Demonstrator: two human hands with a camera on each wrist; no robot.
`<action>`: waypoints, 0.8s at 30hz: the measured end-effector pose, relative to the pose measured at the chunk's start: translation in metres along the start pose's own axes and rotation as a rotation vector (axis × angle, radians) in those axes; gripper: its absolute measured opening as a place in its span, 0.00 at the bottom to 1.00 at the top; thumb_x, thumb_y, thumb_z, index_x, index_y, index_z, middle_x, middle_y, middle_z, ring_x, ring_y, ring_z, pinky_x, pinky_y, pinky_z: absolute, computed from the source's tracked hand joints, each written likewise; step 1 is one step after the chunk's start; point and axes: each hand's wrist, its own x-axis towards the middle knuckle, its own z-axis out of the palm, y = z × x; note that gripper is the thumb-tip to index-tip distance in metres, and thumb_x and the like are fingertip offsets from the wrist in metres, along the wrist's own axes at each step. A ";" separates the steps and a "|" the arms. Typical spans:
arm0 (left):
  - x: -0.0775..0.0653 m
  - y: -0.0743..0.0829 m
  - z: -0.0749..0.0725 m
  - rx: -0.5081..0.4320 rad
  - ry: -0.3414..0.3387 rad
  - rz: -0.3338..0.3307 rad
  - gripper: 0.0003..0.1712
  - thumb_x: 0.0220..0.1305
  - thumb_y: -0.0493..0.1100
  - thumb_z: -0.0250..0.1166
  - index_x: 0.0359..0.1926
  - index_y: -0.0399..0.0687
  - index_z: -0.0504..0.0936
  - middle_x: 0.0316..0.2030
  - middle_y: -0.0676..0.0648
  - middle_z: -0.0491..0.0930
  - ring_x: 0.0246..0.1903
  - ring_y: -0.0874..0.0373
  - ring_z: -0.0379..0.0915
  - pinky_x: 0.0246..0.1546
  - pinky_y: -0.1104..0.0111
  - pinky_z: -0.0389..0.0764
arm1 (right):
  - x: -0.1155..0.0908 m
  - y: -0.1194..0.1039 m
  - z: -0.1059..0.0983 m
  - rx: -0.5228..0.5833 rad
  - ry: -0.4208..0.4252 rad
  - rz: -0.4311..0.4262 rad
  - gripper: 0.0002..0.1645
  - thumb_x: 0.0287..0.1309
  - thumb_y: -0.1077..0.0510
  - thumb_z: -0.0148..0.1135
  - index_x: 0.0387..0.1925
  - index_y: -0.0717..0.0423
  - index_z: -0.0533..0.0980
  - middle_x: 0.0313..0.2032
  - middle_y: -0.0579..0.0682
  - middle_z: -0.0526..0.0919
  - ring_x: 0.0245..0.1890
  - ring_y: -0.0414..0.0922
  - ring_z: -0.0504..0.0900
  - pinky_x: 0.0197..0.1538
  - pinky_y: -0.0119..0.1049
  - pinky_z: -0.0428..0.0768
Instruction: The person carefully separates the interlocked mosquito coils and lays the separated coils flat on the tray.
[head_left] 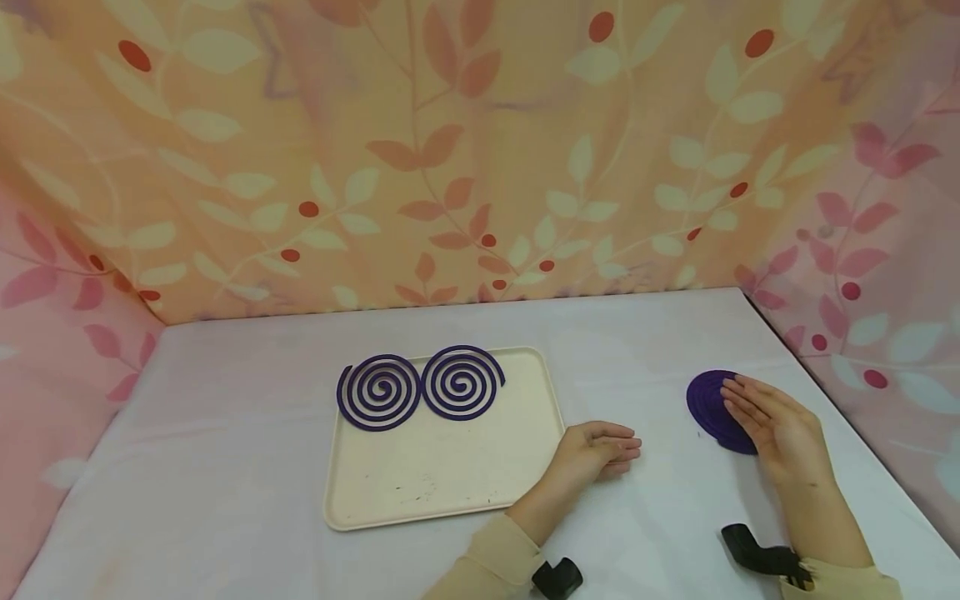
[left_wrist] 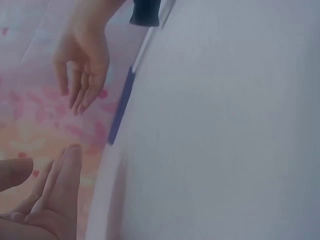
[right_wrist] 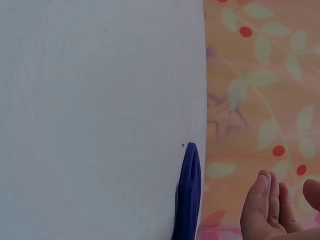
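Note:
Two purple mosquito coils (head_left: 378, 357) lie side by side along the far edge of a cream tray (head_left: 442, 492). At the right of the table is a purple pile of coils (head_left: 705, 404), seen edge-on in the right wrist view as a thick stack (right_wrist: 187, 200). My right hand (head_left: 787, 433) is over the near right side of this pile, fingers extended and overlapping it in the head view. My left hand (head_left: 588, 450) hovers by the tray's right edge, its fingers loosely extended toward the right and holding nothing. In the left wrist view, both the left hand (left_wrist: 50, 200) and right hand (left_wrist: 82, 60) appear.
A white cloth covers the table (head_left: 210, 458). Small dark crumbs dot the tray's near part, and a few specks lie beside the pile. Floral curtains (head_left: 450, 167) enclose the back and sides. Black wrist mounts (head_left: 757, 554) sit at both sleeves.

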 end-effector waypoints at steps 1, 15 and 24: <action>0.002 -0.002 0.006 -0.009 0.016 -0.009 0.12 0.62 0.27 0.56 0.45 0.30 0.79 0.39 0.41 0.83 0.42 0.52 0.81 0.41 0.66 0.82 | 0.000 -0.002 -0.002 -0.005 0.002 -0.004 0.19 0.67 0.74 0.39 0.43 0.72 0.79 0.41 0.64 0.83 0.42 0.54 0.83 0.47 0.40 0.81; 0.052 -0.016 0.059 -0.092 0.133 0.015 0.13 0.59 0.24 0.55 0.45 0.28 0.78 0.42 0.39 0.82 0.45 0.50 0.78 0.46 0.63 0.80 | -0.006 -0.030 -0.041 0.063 0.031 -0.014 0.23 0.69 0.72 0.35 0.42 0.72 0.80 0.39 0.65 0.83 0.41 0.54 0.84 0.45 0.41 0.82; 0.070 -0.024 0.074 -0.187 0.121 -0.047 0.16 0.59 0.22 0.53 0.48 0.26 0.76 0.46 0.36 0.80 0.48 0.47 0.77 0.50 0.60 0.78 | -0.015 -0.041 -0.059 0.014 0.201 -0.032 0.19 0.66 0.73 0.42 0.34 0.70 0.82 0.33 0.62 0.84 0.35 0.53 0.85 0.39 0.40 0.84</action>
